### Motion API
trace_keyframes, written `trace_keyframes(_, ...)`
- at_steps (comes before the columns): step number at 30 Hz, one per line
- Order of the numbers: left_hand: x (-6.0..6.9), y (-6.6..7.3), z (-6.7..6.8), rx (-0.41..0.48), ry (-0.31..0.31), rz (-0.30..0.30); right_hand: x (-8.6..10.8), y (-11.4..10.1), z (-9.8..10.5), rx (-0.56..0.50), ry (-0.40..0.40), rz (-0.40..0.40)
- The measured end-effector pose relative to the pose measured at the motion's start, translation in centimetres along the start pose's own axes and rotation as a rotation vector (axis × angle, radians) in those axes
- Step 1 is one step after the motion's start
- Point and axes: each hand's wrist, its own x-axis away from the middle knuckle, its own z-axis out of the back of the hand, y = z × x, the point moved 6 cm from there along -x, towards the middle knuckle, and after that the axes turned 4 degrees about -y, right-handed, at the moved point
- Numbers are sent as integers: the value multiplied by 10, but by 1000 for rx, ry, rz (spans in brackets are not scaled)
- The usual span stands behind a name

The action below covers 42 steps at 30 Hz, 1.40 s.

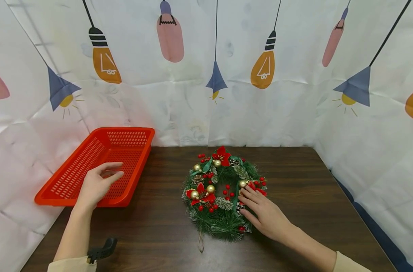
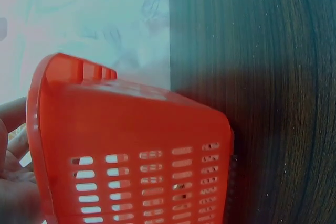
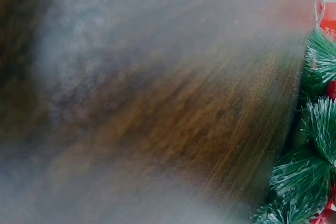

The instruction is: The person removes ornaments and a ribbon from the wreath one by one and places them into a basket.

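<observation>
My left hand [image 1: 96, 186] is over the near part of a red plastic basket [image 1: 138, 174], its thumb and fingers loosely bent with nothing between them. In the left wrist view, part of that hand [image 2: 18, 190] shows beyond the basket's rim at the left edge. A green Christmas wreath [image 1: 227, 226] lies flat on the table, with red poinsettias, red berries, gold balls and pine cones. My right hand [image 1: 265, 216] rests its fairly straight fingers on the wreath's right side. The right wrist view catches only the wreath's greenery [image 3: 315, 129] at its right edge.
Both things stand on a dark wooden table [image 1: 295, 170], the basket at the far left. A white curtain [image 1: 186, 105] printed with lamps hangs behind and at the sides. From the wreath's near side a small twine loop [image 1: 201, 243] sticks out.
</observation>
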Motion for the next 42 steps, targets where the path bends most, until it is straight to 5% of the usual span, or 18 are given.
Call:
trace_keyframes(26, -4, 43, -45, 20, -119, -90, 0, 0, 1, -1, 1, 3)
trace_keyframes(42, -13, 66, -95, 136, -213, -165, 1, 1, 1, -9, -4, -1)
